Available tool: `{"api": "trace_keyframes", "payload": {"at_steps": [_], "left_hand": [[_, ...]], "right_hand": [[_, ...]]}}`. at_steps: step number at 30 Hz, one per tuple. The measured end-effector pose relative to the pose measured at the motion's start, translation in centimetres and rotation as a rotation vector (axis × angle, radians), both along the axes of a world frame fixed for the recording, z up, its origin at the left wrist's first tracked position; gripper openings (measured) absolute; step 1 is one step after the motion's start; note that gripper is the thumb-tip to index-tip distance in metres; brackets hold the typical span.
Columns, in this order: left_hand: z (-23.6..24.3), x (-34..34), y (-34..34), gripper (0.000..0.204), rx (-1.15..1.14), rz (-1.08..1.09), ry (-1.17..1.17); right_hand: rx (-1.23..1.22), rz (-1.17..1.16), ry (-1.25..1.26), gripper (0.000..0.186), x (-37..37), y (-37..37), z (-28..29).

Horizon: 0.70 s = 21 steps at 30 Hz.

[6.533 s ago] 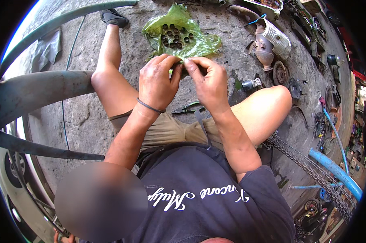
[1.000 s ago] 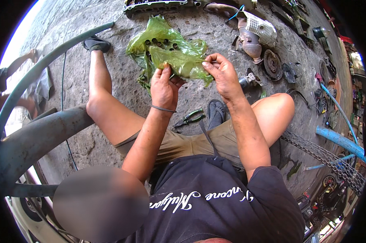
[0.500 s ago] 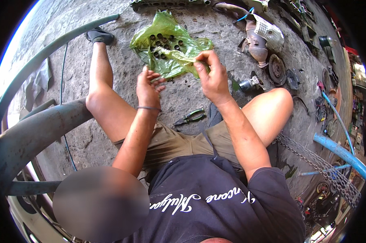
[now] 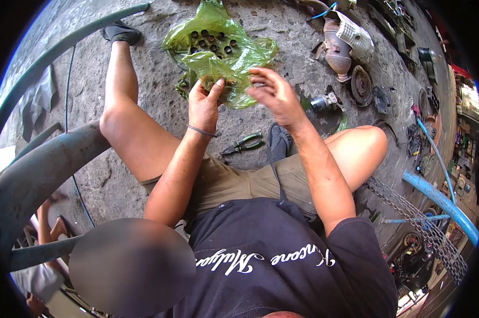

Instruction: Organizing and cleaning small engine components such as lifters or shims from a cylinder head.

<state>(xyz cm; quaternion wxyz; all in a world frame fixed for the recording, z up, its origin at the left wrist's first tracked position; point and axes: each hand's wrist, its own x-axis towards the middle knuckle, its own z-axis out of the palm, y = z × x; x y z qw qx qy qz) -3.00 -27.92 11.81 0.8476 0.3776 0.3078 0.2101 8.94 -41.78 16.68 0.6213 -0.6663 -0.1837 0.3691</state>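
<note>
A translucent green plastic bag (image 4: 258, 53) lies spread on the rough ground ahead of me. Several small dark metal cups (image 4: 204, 43), short and round, sit on it. My left hand (image 4: 203, 108) pinches the bag's near edge between thumb and fingers and holds a fold of it up. Just right of that fold is my right hand (image 4: 277, 100), its fingers apart and a little blurred, with nothing visible in them. Whether its fingertips touch the plastic I cannot tell. Pliers with green-and-black handles (image 4: 243, 143) rest on the ground between my legs.
To the right lie a rusty exhaust part (image 4: 337, 50), a round disc (image 4: 361, 87) and a small metal part (image 4: 324, 102). Chains (image 4: 419, 225) hang beside a blue pipe (image 4: 441, 204). A thick curved metal tube (image 4: 48, 164) stands at left, with another person's arm (image 4: 43, 228) below it.
My left hand has moved up and right and now grips the bag's near edge, lifting a fold. My right hand has let go of the plastic and spread its fingers. Another person appears at lower left.
</note>
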Motion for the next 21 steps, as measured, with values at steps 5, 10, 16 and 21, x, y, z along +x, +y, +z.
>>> {"api": "trace_keyframes", "payload": {"at_steps": [5,10,16,21], "left_hand": [[-0.3,-0.3,0.1,0.017,0.176,0.136,0.085],[-0.6,-0.9,2.7,0.013,0.126,0.402,0.087],[-1.3,-0.5,1.8,0.015,0.479,0.372,0.129],[-1.3,0.4,1.2,0.018,0.645,0.314,0.234]], "right_hand": [[-0.205,0.065,-0.249,0.021,-0.3,0.0,-1.3],[-0.363,0.004,-0.053,0.023,0.4,-1.8,-1.5],[-0.189,-0.007,-0.428,0.032,-1.1,2.1,0.9],[-0.318,0.132,-0.561,0.026,-1.3,4.3,-1.0]]}}
